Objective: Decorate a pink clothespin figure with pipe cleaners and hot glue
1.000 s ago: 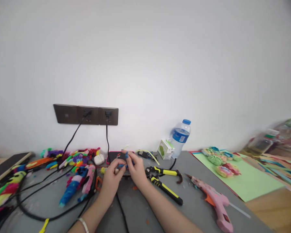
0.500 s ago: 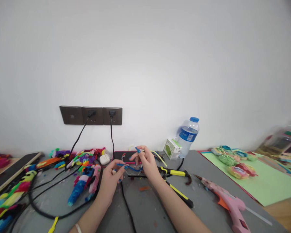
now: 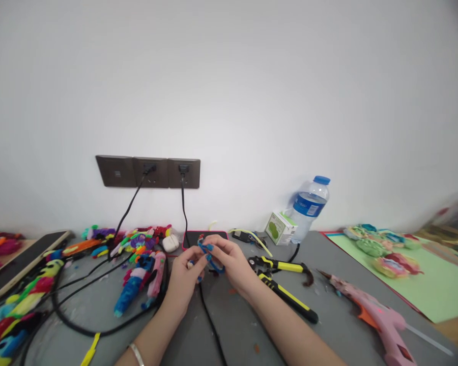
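My left hand [image 3: 187,270] and my right hand [image 3: 232,262] meet above the middle of the grey table. Both are closed in a pinch on a thin blue pipe cleaner [image 3: 217,268], which bends in a small loop between the fingertips. A tiny red and white bit [image 3: 201,237] shows just above the left fingertips; whether it is attached I cannot tell. Something small and pale shows among the left fingers, too small to name. Behind the hands lies a dark phone with a pink edge [image 3: 187,238]. Yellow-and-black pliers [image 3: 286,295] lie right of my right hand.
A pink glue gun [image 3: 377,310] lies at the right, near green paper [image 3: 431,290] with crepe flowers. A water bottle [image 3: 309,206] leans by a small box [image 3: 278,229]. Left are colourful pipe-cleaner figures [image 3: 137,282], a white earbud case [image 3: 170,243] and black cables [image 3: 80,330].
My hands have come together, the right hand moving in to the left. The blue pipe cleaner, stretched nearly flat before, is now bent into a loop. The view has shifted slightly.
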`<move>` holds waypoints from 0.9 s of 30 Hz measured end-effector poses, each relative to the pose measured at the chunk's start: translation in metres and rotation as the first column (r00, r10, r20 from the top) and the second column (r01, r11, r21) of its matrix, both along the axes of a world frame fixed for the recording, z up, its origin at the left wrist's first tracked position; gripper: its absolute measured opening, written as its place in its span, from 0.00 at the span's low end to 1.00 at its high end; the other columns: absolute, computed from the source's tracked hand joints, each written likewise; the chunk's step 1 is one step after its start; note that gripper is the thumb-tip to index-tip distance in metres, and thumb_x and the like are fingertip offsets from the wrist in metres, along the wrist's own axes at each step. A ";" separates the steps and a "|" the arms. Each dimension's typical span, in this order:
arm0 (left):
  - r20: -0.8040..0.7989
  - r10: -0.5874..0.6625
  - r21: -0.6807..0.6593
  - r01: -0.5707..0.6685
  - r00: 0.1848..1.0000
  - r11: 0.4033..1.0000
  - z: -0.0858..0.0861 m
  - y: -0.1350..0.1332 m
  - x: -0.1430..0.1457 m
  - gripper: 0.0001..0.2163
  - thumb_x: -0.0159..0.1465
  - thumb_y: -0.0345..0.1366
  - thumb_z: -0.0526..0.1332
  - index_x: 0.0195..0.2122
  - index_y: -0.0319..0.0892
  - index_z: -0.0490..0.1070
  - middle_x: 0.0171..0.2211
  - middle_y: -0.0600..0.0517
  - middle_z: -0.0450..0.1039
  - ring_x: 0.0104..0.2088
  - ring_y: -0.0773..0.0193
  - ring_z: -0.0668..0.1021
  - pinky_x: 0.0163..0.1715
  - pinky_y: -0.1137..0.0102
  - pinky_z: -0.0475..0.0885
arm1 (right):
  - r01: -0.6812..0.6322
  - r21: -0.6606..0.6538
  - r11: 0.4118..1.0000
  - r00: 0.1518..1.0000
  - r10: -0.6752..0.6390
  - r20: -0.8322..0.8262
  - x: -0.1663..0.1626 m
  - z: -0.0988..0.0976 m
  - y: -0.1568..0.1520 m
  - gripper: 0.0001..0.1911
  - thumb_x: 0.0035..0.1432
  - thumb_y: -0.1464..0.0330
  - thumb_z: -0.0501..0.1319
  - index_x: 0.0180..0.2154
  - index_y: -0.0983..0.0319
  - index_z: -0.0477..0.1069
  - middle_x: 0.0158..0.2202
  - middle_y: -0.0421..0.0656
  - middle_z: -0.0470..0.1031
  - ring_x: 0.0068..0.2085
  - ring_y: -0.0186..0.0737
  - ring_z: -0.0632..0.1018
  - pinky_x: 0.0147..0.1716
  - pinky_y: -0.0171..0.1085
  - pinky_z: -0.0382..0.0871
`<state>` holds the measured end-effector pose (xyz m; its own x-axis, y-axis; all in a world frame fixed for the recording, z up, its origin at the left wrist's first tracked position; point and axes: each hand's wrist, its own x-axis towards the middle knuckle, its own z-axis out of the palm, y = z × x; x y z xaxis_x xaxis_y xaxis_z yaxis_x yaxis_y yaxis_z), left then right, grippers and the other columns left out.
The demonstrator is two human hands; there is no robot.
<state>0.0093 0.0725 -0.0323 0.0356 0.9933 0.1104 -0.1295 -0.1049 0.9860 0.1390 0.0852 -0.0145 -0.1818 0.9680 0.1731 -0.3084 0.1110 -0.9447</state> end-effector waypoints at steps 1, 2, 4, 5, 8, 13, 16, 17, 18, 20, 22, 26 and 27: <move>-0.001 -0.010 0.000 0.010 1.000 1.000 0.000 0.000 0.000 0.12 0.54 0.43 0.68 0.28 0.39 0.71 0.17 0.60 0.61 0.16 0.74 0.63 0.16 0.79 0.55 | -0.018 -0.057 0.998 0.999 0.015 -0.046 -0.002 0.000 -0.001 0.14 0.48 0.58 0.71 0.32 0.61 0.79 0.38 0.43 0.76 0.36 0.37 0.74 0.33 0.33 0.64; 0.000 -0.019 0.000 0.019 1.000 1.000 0.001 0.000 0.001 0.13 0.53 0.43 0.68 0.28 0.39 0.71 0.17 0.60 0.61 0.16 0.74 0.63 0.16 0.79 0.55 | -0.035 -0.109 0.993 0.996 0.026 -0.089 -0.003 -0.001 -0.002 0.15 0.47 0.57 0.71 0.33 0.61 0.79 0.38 0.43 0.77 0.35 0.37 0.74 0.33 0.33 0.64; 0.001 -0.029 0.003 0.029 1.000 1.000 0.002 0.000 0.001 0.13 0.53 0.44 0.68 0.28 0.39 0.71 0.17 0.60 0.61 0.16 0.74 0.63 0.16 0.79 0.55 | -0.053 -0.177 0.983 0.987 0.025 -0.157 -0.006 -0.002 -0.003 0.17 0.46 0.56 0.72 0.34 0.61 0.78 0.37 0.43 0.78 0.34 0.37 0.74 0.31 0.33 0.64; -0.005 -0.030 0.003 0.030 1.000 1.000 0.002 -0.001 0.001 0.13 0.53 0.44 0.68 0.28 0.39 0.71 0.17 0.60 0.61 0.16 0.74 0.63 0.16 0.79 0.55 | -0.050 -0.191 0.980 0.984 0.016 -0.179 -0.007 -0.003 -0.003 0.18 0.45 0.56 0.72 0.34 0.61 0.77 0.35 0.43 0.79 0.33 0.37 0.75 0.30 0.33 0.64; -0.037 -0.025 -0.004 0.025 0.999 1.000 0.003 -0.002 0.001 0.14 0.53 0.45 0.68 0.27 0.39 0.70 0.16 0.60 0.62 0.16 0.74 0.62 0.16 0.79 0.54 | -0.023 -0.194 0.981 0.982 -0.014 -0.189 -0.009 -0.003 -0.004 0.18 0.45 0.56 0.73 0.32 0.61 0.75 0.33 0.43 0.79 0.31 0.37 0.74 0.28 0.32 0.64; -0.062 -0.014 -0.026 0.012 0.998 1.000 0.003 -0.002 0.000 0.14 0.53 0.46 0.67 0.27 0.40 0.70 0.16 0.59 0.63 0.16 0.73 0.63 0.16 0.79 0.54 | -0.015 -0.174 0.985 0.987 -0.013 -0.158 -0.011 -0.003 -0.006 0.18 0.46 0.55 0.71 0.31 0.61 0.73 0.29 0.40 0.74 0.26 0.34 0.70 0.23 0.31 0.62; -0.075 -0.018 -0.018 0.017 0.997 1.000 0.003 -0.002 0.000 0.15 0.53 0.46 0.68 0.25 0.40 0.69 0.16 0.59 0.63 0.16 0.72 0.63 0.16 0.79 0.55 | -0.016 -0.148 0.989 0.993 -0.002 -0.122 -0.012 -0.003 -0.007 0.17 0.49 0.55 0.69 0.32 0.60 0.73 0.28 0.40 0.72 0.25 0.33 0.68 0.21 0.31 0.60; -0.073 -0.021 -0.010 0.020 0.997 1.000 0.002 -0.001 0.000 0.15 0.53 0.46 0.68 0.25 0.40 0.69 0.16 0.59 0.62 0.16 0.73 0.63 0.16 0.79 0.55 | -0.015 -0.134 0.991 0.994 0.000 -0.111 -0.012 -0.003 -0.007 0.16 0.49 0.55 0.69 0.33 0.60 0.73 0.28 0.40 0.72 0.25 0.33 0.68 0.21 0.31 0.60; -0.070 -0.026 -0.003 0.025 0.997 1.000 0.002 -0.001 0.000 0.15 0.54 0.46 0.67 0.25 0.40 0.69 0.16 0.59 0.62 0.16 0.73 0.63 0.16 0.79 0.55 | -0.015 -0.120 0.993 0.995 0.003 -0.102 -0.012 -0.003 -0.008 0.16 0.49 0.55 0.69 0.33 0.59 0.73 0.29 0.40 0.72 0.26 0.33 0.68 0.21 0.30 0.60; -0.060 -0.036 0.005 0.037 0.998 0.999 0.001 -0.001 0.000 0.14 0.55 0.46 0.66 0.26 0.40 0.69 0.16 0.59 0.62 0.16 0.73 0.62 0.16 0.79 0.55 | -0.013 -0.096 0.995 0.996 0.004 -0.092 -0.011 -0.003 -0.008 0.14 0.50 0.57 0.69 0.34 0.59 0.73 0.31 0.40 0.73 0.27 0.33 0.68 0.22 0.30 0.60; -0.051 -0.044 0.001 0.045 0.998 0.999 0.001 -0.002 0.000 0.14 0.56 0.46 0.66 0.27 0.40 0.69 0.17 0.59 0.62 0.17 0.73 0.63 0.16 0.79 0.55 | -0.011 -0.084 0.996 0.996 0.003 -0.092 -0.010 -0.003 -0.008 0.13 0.50 0.58 0.69 0.33 0.59 0.73 0.33 0.40 0.74 0.28 0.33 0.69 0.22 0.30 0.59; -0.052 -0.049 -0.015 0.048 0.997 0.999 0.002 -0.004 0.001 0.13 0.56 0.45 0.65 0.28 0.40 0.69 0.17 0.59 0.63 0.17 0.73 0.63 0.17 0.79 0.55 | -0.033 -0.098 0.995 0.996 0.025 -0.080 -0.005 -0.001 -0.006 0.13 0.49 0.59 0.70 0.31 0.60 0.74 0.36 0.41 0.75 0.26 0.31 0.66 0.21 0.30 0.53; -0.058 -0.048 -0.016 0.048 0.997 0.999 0.003 -0.004 0.001 0.13 0.56 0.45 0.65 0.28 0.40 0.69 0.17 0.59 0.62 0.17 0.73 0.63 0.17 0.79 0.55 | -0.046 -0.108 0.993 0.997 0.039 -0.071 -0.004 0.000 -0.006 0.13 0.48 0.59 0.71 0.31 0.61 0.74 0.36 0.41 0.75 0.25 0.29 0.65 0.20 0.30 0.52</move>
